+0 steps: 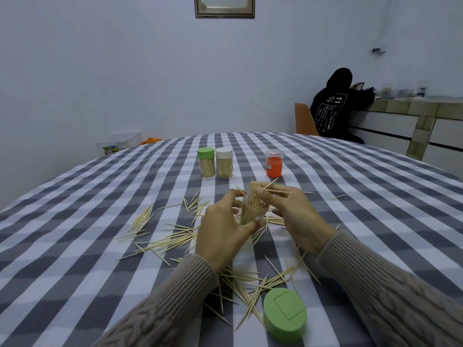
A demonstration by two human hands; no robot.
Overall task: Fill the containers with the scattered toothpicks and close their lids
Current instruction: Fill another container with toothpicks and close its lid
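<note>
here our left hand grips the jar to steady it while our right hand fingers pinch toothpicks to drop them in.

two lidded toothpick containers, one open container, one loose green lid, one orange jar

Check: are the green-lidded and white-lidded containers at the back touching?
Cannot tell. In the head view the green-lidded container and white-lidded container stand side by side; any gap is too small to judge.
</note>
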